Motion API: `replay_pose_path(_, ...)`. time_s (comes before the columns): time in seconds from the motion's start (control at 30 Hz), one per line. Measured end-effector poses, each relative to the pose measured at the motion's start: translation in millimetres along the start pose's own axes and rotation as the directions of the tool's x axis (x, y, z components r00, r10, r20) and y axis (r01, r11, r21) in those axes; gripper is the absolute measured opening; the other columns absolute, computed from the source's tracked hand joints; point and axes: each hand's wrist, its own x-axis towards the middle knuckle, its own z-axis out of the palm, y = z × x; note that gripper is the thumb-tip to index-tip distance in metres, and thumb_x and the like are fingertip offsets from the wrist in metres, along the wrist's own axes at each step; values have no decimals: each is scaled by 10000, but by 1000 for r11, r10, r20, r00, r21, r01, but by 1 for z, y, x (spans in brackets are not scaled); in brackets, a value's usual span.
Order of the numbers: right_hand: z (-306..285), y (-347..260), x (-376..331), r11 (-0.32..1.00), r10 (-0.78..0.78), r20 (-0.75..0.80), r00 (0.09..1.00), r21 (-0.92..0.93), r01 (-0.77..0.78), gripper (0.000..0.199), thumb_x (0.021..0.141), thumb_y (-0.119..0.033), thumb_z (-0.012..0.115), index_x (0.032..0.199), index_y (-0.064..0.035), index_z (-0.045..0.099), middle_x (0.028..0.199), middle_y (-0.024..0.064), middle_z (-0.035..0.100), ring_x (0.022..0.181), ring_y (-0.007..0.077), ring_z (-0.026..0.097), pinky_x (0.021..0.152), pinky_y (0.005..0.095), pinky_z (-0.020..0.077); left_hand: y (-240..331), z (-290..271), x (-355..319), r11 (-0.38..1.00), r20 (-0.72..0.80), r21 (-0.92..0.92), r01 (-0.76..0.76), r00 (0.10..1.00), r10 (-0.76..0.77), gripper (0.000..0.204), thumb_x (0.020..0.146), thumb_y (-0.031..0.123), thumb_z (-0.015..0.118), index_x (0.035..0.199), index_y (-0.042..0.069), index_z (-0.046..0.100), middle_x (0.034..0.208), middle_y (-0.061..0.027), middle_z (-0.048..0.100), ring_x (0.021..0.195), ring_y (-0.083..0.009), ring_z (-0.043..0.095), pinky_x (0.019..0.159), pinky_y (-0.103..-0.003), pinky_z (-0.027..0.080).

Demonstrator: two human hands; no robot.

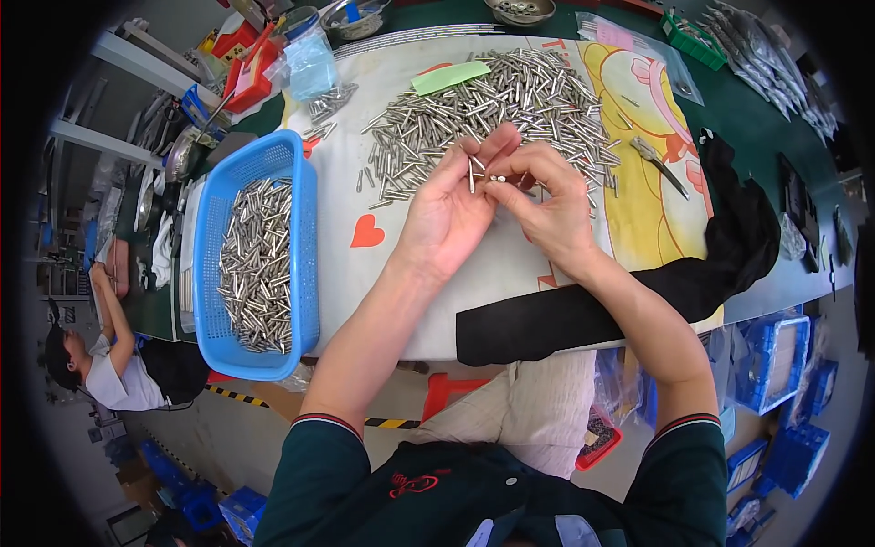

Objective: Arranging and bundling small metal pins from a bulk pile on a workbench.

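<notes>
Both hands meet over the near edge of a large pile of small silvery metal pins (510, 96) on a printed cloth (415, 301). My left hand (445, 217) is turned palm up with its fingers curled, and one metal pin (472, 173) stands upright at its fingertips. Thumb and forefinger of my right hand (556, 205) are pinched together on a few pins, whose bright ends show between the fingertips. How many pins the fingers cover cannot be seen. A blue plastic basket (303, 228) to the left holds many more of these pins.
A green paper slip (450, 78) lies on the pile. Right of it are pliers (658, 166) and a black cloth sleeve (556, 321). Clear bags, a red bin (251, 75) and metal bowls (519, 9) line the table's far side. Another person (118, 365) works at far left.
</notes>
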Motion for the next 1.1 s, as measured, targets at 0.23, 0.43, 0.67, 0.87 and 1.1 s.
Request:
replay_pose_path(0.23,-3,7,1,906,345,78,935,234,-353,123,736,-88,728,831,-37,669,767,-6,607,643,44,515,570,206,420,0,2,0,1000,-38,-2,22,999,-22,137,979,144,396,968,89,521,1286,-157,522,1258,-258,434,1056,-388,350)
replay_pose_path(0.43,-10,1,6,771,457,166,874,416,-482,136,787,-100,704,870,-2,660,784,30,647,676,60,571,620,201,450,1,1,0,999,-92,-11,48,995,-49,133,972,155,419,961,82,529,1220,-138,560,1178,-227,487,1024,-363,365)
replay_pose_path(0.67,-17,-1,8,654,512,219,830,527,-543,143,805,-81,690,896,14,635,831,61,669,704,76,598,662,208,473,2,-11,-1,988,-115,146,52,993,-35,187,957,215,479,939,42,547,1015,-98,594,1027,-193,541,934,-360,436)
replay_pose_path(0.87,-23,-5,12,604,537,233,811,564,-563,139,789,-77,707,876,2,633,780,32,648,682,61,577,609,192,446,5,1,-2,942,-216,248,224,961,-171,239,965,246,465,987,28,563,954,-91,606,827,-195,611,745,-289,518)
replay_pose_path(1.1,-24,2,11,667,488,270,830,497,-554,147,768,-86,726,855,-9,636,700,-14,582,657,48,527,601,193,422,3,3,-6,787,-67,598,154,988,-143,231,963,207,470,1019,16,589,856,-59,625,601,-68,469,536,-204,368)
